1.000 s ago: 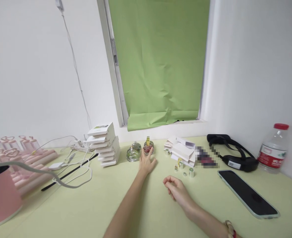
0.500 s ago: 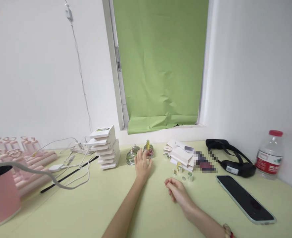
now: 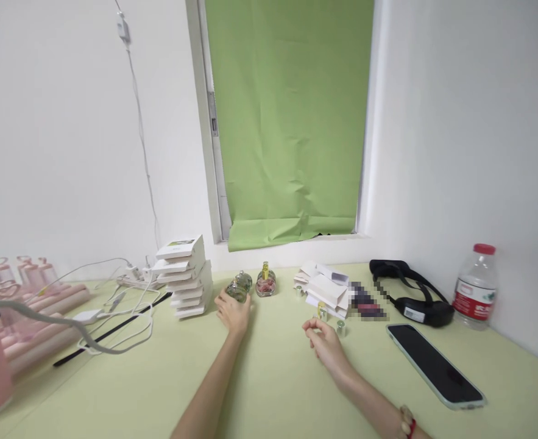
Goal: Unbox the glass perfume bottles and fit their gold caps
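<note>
My left hand (image 3: 233,312) is around the front green-tinted glass perfume bottle (image 3: 236,291), its thumb on the right side and fingers on the left. Right behind stands a second glass bottle (image 3: 245,278), partly covered by the front one. To their right is a pinkish glass perfume bottle (image 3: 265,284) with a gold spray neck and no cap. My right hand (image 3: 326,342) rests on the table with its fingers curled in; whether anything is inside is hidden. Just beyond it are a silver cap (image 3: 340,328) and a small gold-and-silver piece (image 3: 322,311).
A stack of white boxes (image 3: 186,280) stands left of the bottles, near white cables (image 3: 145,323) and pink heart-topped items (image 3: 33,274). Flattened white cartons (image 3: 326,286), a black headset (image 3: 417,305), a phone (image 3: 435,366) and a red-capped water bottle (image 3: 475,286) are on the right.
My left hand has moved left, off the pinkish bottle, and closed around the front green bottle. My right hand has stayed nearly still. The whole view has shifted slightly.
</note>
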`<action>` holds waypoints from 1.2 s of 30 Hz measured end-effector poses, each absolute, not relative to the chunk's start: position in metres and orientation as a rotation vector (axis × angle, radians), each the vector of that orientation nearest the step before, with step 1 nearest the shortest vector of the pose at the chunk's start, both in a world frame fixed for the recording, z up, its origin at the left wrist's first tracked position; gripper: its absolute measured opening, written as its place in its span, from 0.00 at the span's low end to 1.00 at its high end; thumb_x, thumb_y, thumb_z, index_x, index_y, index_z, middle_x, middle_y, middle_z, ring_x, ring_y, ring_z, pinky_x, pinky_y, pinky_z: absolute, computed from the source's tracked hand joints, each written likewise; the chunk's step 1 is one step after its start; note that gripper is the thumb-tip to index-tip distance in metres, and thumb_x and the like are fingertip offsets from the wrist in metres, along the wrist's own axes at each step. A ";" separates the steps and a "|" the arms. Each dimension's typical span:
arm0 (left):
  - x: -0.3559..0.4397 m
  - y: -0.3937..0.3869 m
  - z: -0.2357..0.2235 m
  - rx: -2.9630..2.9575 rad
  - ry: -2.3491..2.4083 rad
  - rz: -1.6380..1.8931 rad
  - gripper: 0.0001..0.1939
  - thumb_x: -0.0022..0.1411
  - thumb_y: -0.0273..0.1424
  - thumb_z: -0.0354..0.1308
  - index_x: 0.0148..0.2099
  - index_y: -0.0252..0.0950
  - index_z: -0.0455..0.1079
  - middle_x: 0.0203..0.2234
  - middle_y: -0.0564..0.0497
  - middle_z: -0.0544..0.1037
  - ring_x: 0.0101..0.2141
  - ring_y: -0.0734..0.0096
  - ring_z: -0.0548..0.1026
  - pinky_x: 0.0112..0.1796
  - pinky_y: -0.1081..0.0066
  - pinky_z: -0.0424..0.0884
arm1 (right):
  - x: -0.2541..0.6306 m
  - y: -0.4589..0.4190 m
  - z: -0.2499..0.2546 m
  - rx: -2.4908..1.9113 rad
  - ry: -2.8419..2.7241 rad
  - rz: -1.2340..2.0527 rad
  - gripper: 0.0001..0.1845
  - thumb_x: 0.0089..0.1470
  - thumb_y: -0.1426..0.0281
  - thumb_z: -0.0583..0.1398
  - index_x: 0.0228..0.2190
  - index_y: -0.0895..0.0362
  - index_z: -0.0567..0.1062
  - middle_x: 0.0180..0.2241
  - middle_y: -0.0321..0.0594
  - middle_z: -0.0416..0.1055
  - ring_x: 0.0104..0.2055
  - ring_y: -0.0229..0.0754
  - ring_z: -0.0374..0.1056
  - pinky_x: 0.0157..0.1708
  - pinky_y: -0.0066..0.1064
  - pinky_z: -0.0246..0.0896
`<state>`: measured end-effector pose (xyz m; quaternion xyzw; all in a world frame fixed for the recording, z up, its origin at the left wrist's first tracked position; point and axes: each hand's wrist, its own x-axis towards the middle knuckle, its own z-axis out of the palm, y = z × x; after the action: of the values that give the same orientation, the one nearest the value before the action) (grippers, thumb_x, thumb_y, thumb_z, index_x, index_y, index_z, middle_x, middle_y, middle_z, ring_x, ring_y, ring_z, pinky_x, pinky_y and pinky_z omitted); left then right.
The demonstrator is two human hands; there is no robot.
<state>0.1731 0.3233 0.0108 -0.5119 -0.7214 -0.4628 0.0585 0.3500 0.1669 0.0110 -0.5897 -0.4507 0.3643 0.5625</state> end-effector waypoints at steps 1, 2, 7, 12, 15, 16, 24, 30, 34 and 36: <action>0.173 0.323 0.011 -1.556 -2.188 -1.397 0.34 0.49 0.40 0.56 0.54 0.27 0.51 0.45 0.35 0.62 0.45 0.52 0.66 0.43 0.59 0.62 | 0.355 0.168 0.014 -1.387 -1.112 0.736 0.06 0.43 0.70 0.52 0.25 0.57 0.68 0.17 0.31 0.59 0.18 0.33 0.53 0.19 0.25 0.48; 0.172 0.323 0.012 -1.558 -2.193 -1.392 0.35 0.49 0.40 0.56 0.54 0.27 0.51 0.46 0.35 0.62 0.45 0.51 0.66 0.43 0.59 0.61 | 0.361 0.168 0.017 -1.384 -1.166 0.597 0.05 0.43 0.71 0.52 0.25 0.57 0.68 0.20 0.33 0.63 0.20 0.34 0.55 0.22 0.26 0.50; 0.168 0.322 0.014 -1.618 -2.226 -1.338 0.34 0.47 0.43 0.57 0.52 0.29 0.54 0.44 0.37 0.63 0.46 0.49 0.65 0.43 0.57 0.61 | 0.386 0.164 0.031 -1.545 -1.425 0.052 0.08 0.47 0.71 0.52 0.30 0.54 0.70 0.36 0.36 0.70 0.27 0.37 0.65 0.29 0.29 0.54; 0.151 0.326 0.017 -1.828 -2.167 -1.267 0.33 0.45 0.51 0.56 0.48 0.33 0.60 0.42 0.41 0.66 0.46 0.50 0.66 0.45 0.56 0.60 | 0.388 0.163 0.022 -1.757 -1.711 0.054 0.12 0.45 0.72 0.55 0.34 0.53 0.72 0.38 0.36 0.72 0.40 0.42 0.67 0.35 0.29 0.55; 0.141 0.330 0.017 -1.954 -2.125 -1.266 0.35 0.41 0.54 0.56 0.44 0.32 0.63 0.38 0.41 0.69 0.44 0.49 0.68 0.43 0.57 0.63 | 0.388 0.164 0.016 -1.835 -1.812 0.078 0.17 0.43 0.73 0.56 0.39 0.55 0.72 0.43 0.40 0.70 0.43 0.44 0.67 0.38 0.30 0.56; 0.139 0.331 0.017 -2.009 -2.093 -1.287 0.34 0.40 0.54 0.57 0.42 0.32 0.64 0.36 0.42 0.70 0.42 0.50 0.69 0.41 0.59 0.65 | 0.388 0.164 0.015 -1.853 -1.820 0.077 0.18 0.43 0.74 0.56 0.40 0.55 0.72 0.44 0.41 0.70 0.44 0.44 0.66 0.39 0.30 0.56; 0.141 0.327 0.016 -2.364 -1.641 -1.300 0.22 0.47 0.52 0.53 0.27 0.35 0.67 0.27 0.49 0.71 0.32 0.64 0.70 0.35 0.67 0.67 | 0.389 0.162 0.019 -1.950 -1.853 0.111 0.20 0.48 0.70 0.54 0.45 0.55 0.69 0.47 0.42 0.68 0.45 0.45 0.66 0.39 0.31 0.55; 0.148 0.310 0.015 -2.489 -1.268 -1.225 0.18 0.53 0.46 0.51 0.25 0.35 0.65 0.27 0.49 0.68 0.31 0.68 0.68 0.35 0.69 0.66 | 0.392 0.160 0.026 -2.049 -1.829 -0.009 0.16 0.49 0.72 0.54 0.41 0.56 0.71 0.42 0.44 0.71 0.44 0.45 0.67 0.36 0.30 0.55; 0.148 0.288 0.015 -2.539 -1.060 -1.167 0.14 0.56 0.41 0.51 0.28 0.35 0.65 0.27 0.49 0.67 0.30 0.70 0.67 0.33 0.70 0.66 | 0.398 0.160 0.031 -2.142 -1.830 -0.017 0.11 0.50 0.74 0.54 0.36 0.56 0.74 0.37 0.44 0.73 0.40 0.46 0.69 0.32 0.30 0.53; 0.146 0.275 0.014 -2.572 -1.049 -1.163 0.13 0.57 0.40 0.50 0.29 0.35 0.65 0.27 0.49 0.66 0.30 0.70 0.67 0.33 0.70 0.66 | 0.398 0.159 0.032 -2.154 -1.856 -0.022 0.09 0.49 0.74 0.55 0.33 0.55 0.74 0.34 0.43 0.73 0.37 0.45 0.69 0.28 0.29 0.50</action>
<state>0.1462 0.2753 0.0143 -0.8522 -0.3477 -0.3855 0.0651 0.3983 0.1591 0.0323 -0.7492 -0.6455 -0.0077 0.1484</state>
